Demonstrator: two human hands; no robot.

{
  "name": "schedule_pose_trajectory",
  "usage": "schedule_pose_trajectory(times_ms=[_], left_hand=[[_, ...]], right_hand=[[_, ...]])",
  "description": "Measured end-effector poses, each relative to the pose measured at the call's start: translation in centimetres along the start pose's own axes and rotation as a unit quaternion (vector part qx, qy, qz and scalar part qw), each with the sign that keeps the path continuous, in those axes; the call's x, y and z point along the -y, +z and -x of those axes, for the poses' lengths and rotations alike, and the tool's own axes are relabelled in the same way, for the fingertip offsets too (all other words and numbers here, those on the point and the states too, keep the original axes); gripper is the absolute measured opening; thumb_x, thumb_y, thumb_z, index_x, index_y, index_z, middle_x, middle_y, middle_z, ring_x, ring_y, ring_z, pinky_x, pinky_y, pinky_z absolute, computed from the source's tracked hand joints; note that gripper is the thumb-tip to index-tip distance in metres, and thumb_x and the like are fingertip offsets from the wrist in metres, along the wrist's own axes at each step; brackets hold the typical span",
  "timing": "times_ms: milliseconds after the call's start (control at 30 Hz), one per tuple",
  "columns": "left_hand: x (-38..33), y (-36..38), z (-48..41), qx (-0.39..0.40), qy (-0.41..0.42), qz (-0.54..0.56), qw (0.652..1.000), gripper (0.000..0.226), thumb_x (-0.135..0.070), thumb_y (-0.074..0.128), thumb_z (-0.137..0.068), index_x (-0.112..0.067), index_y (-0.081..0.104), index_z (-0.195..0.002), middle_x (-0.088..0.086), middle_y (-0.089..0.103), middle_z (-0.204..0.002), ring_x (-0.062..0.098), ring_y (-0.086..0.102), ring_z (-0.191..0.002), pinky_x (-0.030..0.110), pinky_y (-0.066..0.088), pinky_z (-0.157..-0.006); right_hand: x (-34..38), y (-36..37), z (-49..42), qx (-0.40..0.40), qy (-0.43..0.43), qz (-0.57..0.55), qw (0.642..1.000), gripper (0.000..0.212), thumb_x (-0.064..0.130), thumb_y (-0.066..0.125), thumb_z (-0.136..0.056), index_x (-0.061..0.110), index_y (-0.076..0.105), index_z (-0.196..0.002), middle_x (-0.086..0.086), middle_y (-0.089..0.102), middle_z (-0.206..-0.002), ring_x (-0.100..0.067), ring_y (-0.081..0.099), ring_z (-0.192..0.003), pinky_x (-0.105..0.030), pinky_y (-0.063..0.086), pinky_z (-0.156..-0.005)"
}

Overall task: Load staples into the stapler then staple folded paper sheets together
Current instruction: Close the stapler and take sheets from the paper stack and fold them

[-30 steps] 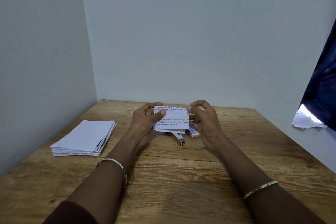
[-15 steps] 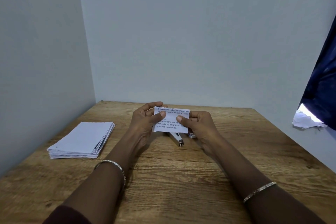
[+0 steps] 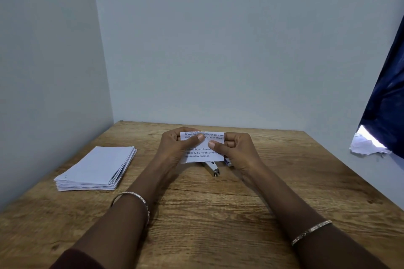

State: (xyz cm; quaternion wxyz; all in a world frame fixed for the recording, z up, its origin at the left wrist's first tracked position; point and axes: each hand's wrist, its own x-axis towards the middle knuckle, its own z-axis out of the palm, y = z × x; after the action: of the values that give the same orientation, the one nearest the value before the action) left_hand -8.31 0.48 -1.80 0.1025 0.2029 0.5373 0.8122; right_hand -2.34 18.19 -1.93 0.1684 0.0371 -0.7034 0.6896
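Both hands (image 3: 175, 148) (image 3: 238, 150) pinching folded paper (image 3: 203, 147).

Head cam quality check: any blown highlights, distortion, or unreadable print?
Head view: soft even light; the only blown spot is the bright gap under the dark curtain at right. Wide-angle lens bends the wall corner. Print on the folded paper is partly legible.

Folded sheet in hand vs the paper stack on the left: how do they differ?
The folded sheet is held off the table by the left hand and right hand; the paper stack lies flat on the table, untouched. The folded sheet shows printed text; the stack's top face looks blank. The sheet is one small piece; the stack is many layers. Both are white paper.
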Motion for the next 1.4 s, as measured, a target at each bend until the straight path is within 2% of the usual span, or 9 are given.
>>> schedule_pose_trajectory(times_ms=[133, 333, 500, 600, 833, 933, 1033, 1233, 1400], left_hand=[[-0.4, 0.2, 0.1, 0.004, 0.004, -0.001, 1.0, 0.029, -0.006, 0.087, -0.071, 0.007, 0.071, -0.092, 0.028, 0.073, -0.085, 0.04, 0.074, -0.075, 0.049, 0.06, -0.065], [-0.5, 0.9, 0.4, 0.023, 0.014, -0.02, 0.999, 0.015, 0.0, 0.081, -0.076, 0.002, 0.072, -0.087, 0.018, 0.073, -0.072, 0.031, 0.074, -0.067, 0.041, 0.059, -0.057], [-0.7, 1.5, 0.8, 0.035, 0.02, -0.022, 0.999, 0.017, -0.004, 0.079, -0.082, 0.006, 0.071, -0.093, 0.025, 0.072, -0.085, 0.037, 0.073, -0.079, 0.046, 0.062, -0.066], [-0.7, 1.6, 0.9, 0.039, 0.009, -0.015, 0.999, 0.018, -0.003, 0.075, -0.085, 0.012, 0.068, -0.094, 0.023, 0.072, -0.082, 0.037, 0.075, -0.075, 0.046, 0.061, -0.059], [-0.1, 1.8, 0.5, 0.004, 0.036, -0.126, 0.991, 0.017, -0.019, 0.08, -0.082, -0.004, 0.073, -0.084, 0.015, 0.07, -0.076, 0.039, 0.073, -0.073, 0.059, 0.06, -0.062], [0.1, 2.0, 0.3, -0.011, 0.099, -0.219, 0.971, 0.011, -0.021, 0.077, -0.084, -0.013, 0.074, -0.078, -0.001, 0.069, -0.068, 0.021, 0.075, -0.069, 0.034, 0.059, -0.054], [-0.3, 2.0, 0.1, -0.022, 0.154, -0.283, 0.946, 0.01, -0.013, 0.073, -0.086, -0.013, 0.073, -0.076, 0.001, 0.071, -0.071, 0.0, 0.068, -0.061, 0.012, 0.047, -0.049], [0.0, 1.8, 0.1, -0.026, 0.168, -0.301, 0.938, 0.017, -0.009, 0.071, -0.087, -0.016, 0.072, -0.071, 0.003, 0.07, -0.074, -0.003, 0.066, -0.06, 0.009, 0.044, -0.049], [-0.2, 1.3, -0.4, -0.039, 0.168, -0.294, 0.94, 0.02, -0.008, 0.071, -0.087, -0.017, 0.072, -0.069, -0.001, 0.068, -0.068, -0.004, 0.059, -0.058, 0.01, 0.043, -0.05]], right_hand=[[0.2, 0.4, 0.1, 0.009, -0.025, -0.019, 0.999, 0.027, 0.021, 0.086, -0.079, 0.008, 0.078, -0.101, -0.017, 0.08, -0.098, -0.034, 0.077, -0.095, -0.053, 0.061, -0.087], [0.5, 0.3, 0.2, -0.014, -0.041, -0.023, 0.999, 0.017, 0.026, 0.084, -0.082, 0.012, 0.077, -0.088, -0.013, 0.078, -0.084, -0.026, 0.074, -0.077, -0.033, 0.055, -0.061], [0.4, 0.2, 0.1, -0.024, -0.073, -0.006, 0.997, 0.022, 0.03, 0.084, -0.079, 0.011, 0.076, -0.086, -0.014, 0.075, -0.082, -0.028, 0.071, -0.077, -0.043, 0.054, -0.068], [0.3, 0.1, -0.1, -0.03, -0.088, 0.021, 0.995, 0.021, 0.032, 0.084, -0.078, 0.014, 0.075, -0.083, -0.008, 0.073, -0.076, -0.026, 0.068, -0.074, -0.041, 0.052, -0.067], [0.0, 0.1, -0.2, -0.051, -0.121, 0.088, 0.987, 0.016, 0.036, 0.081, -0.077, 0.021, 0.074, -0.077, -0.004, 0.073, -0.075, -0.044, 0.071, -0.078, -0.057, 0.057, -0.065], [0.0, 0.1, -0.2, -0.056, -0.138, 0.111, 0.983, 0.011, 0.031, 0.08, -0.08, 0.022, 0.074, -0.077, -0.004, 0.073, -0.075, -0.04, 0.071, -0.077, -0.058, 0.057, -0.065], [0.3, 0.2, -0.4, -0.065, -0.146, 0.124, 0.979, 0.01, 0.026, 0.08, -0.082, 0.019, 0.074, -0.077, -0.008, 0.073, -0.076, -0.045, 0.069, -0.079, -0.056, 0.056, -0.066], [-0.5, -0.1, -0.7, -0.069, -0.118, 0.113, 0.984, 0.011, 0.029, 0.078, -0.078, 0.02, 0.073, -0.076, -0.007, 0.073, -0.074, -0.043, 0.073, -0.078, -0.062, 0.057, -0.063], [-0.2, -0.7, -1.2, -0.077, -0.115, 0.094, 0.986, 0.01, 0.028, 0.08, -0.076, 0.02, 0.074, -0.074, 0.001, 0.07, -0.067, -0.022, 0.066, -0.065, -0.041, 0.051, -0.06]])
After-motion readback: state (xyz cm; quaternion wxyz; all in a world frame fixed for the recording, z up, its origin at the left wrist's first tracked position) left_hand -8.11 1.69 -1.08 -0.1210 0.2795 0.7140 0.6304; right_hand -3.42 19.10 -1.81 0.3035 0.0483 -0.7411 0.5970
